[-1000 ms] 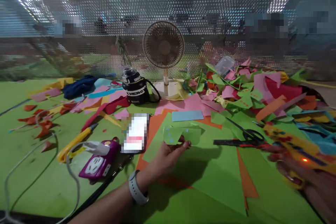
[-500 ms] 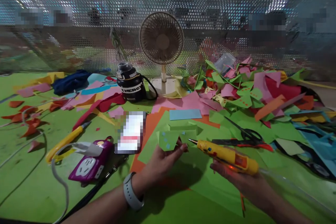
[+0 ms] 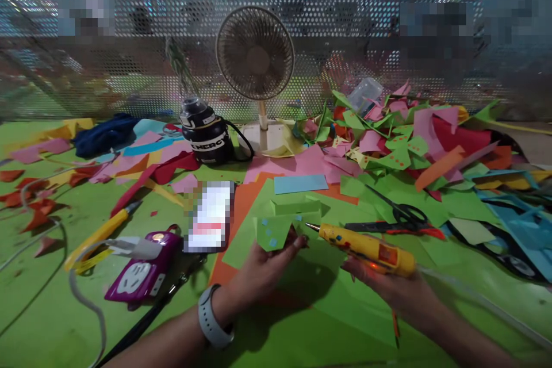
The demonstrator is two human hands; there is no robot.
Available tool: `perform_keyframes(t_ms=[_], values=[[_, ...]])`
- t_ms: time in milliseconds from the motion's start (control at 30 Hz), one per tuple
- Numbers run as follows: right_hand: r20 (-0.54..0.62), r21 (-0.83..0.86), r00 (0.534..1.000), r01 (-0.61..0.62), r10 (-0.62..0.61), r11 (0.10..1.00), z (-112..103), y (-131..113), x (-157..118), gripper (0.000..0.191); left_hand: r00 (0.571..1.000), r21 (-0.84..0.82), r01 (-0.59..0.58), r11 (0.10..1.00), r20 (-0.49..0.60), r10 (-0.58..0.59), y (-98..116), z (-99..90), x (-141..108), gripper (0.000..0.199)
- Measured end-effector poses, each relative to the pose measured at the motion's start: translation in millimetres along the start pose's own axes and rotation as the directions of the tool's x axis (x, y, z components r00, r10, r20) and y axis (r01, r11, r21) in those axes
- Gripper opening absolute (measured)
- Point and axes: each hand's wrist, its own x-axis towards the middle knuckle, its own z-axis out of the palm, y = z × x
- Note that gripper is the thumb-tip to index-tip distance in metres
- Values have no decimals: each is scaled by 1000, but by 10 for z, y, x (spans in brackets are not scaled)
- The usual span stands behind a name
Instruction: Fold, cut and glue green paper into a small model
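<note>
A folded green paper piece [image 3: 272,233] dotted with small blue squares is held up by my left hand [image 3: 276,261], its fingers closed beneath and behind it. My right hand [image 3: 371,276] is wrapped around a yellow hot glue gun [image 3: 366,247] with a small orange light glowing on it. The metal nozzle points left, close to the paper's right edge near a blue square; I cannot tell if they touch. Under both hands lie green paper sheets [image 3: 336,305], partly over an orange sheet [image 3: 241,207]. A blue paper strip [image 3: 301,184] lies just beyond.
Black scissors [image 3: 405,215] and a red-and-black tool [image 3: 388,229] lie behind the glue gun. Left are a phone [image 3: 210,215], a purple power strip [image 3: 144,267] and a yellow cutter [image 3: 101,236]. Farther back stand a black bottle [image 3: 209,138], a fan [image 3: 255,54] and heaped paper scraps [image 3: 401,144].
The whole view has shifted slightly, so the table things appear a little farther left and up. Both hands keep their grips, and the nozzle stays near the green paper.
</note>
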Motion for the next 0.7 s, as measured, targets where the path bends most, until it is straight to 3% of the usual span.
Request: perform_keyframes(t_ms=[367,500,700], values=[[65,-34,998,-23,25,999,-16,-129,-13,50,999,-44,35,998,35,-34,61,18,-9,19],[155,-45,987,-34,40,998,-39,-177,-13,45,999,-37,9,999,38,-8,48,15,-11,19],[168,-2,985,-38,38,999,-39,-134,-21,45,1000,-16,-14,1000,23,14,28,12,-12,20]])
